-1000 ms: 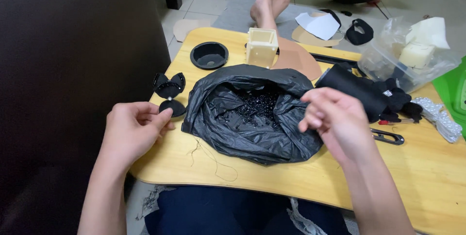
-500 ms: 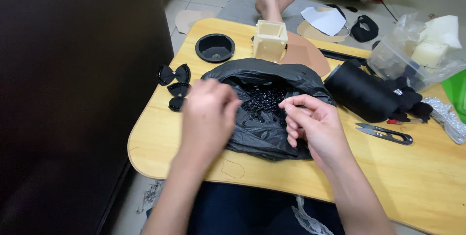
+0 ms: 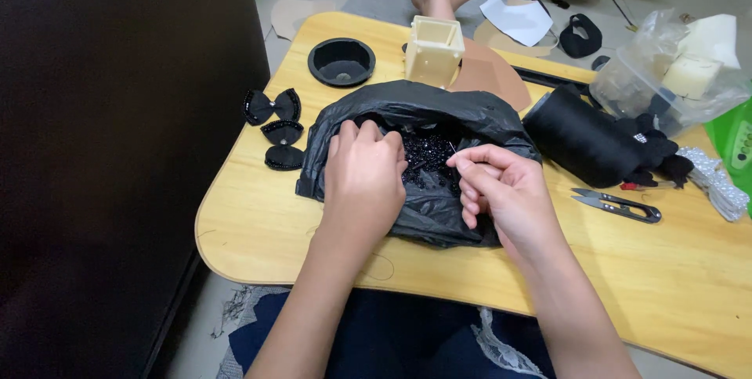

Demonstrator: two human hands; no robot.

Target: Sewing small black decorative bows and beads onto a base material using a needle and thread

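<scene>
Wooden lap table (image 3: 258,222) w/ black plastic bag (image 3: 439,113), thread spool (image 3: 581,135), snips (image 3: 619,205), bows (image 3: 272,105), black cup (image 3: 341,61)

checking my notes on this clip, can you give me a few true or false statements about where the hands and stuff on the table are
1. Both hands are over the black plastic bag of beads. True.
2. The left hand holds the thread snips. False: the snips lie untouched on the wooden table, right of the right hand.
3. Black bows lie left of the bag. True.
4. The black thread spool stands upright in the round black cup. False: it lies on its side right of the bag; the cup is empty.
</scene>
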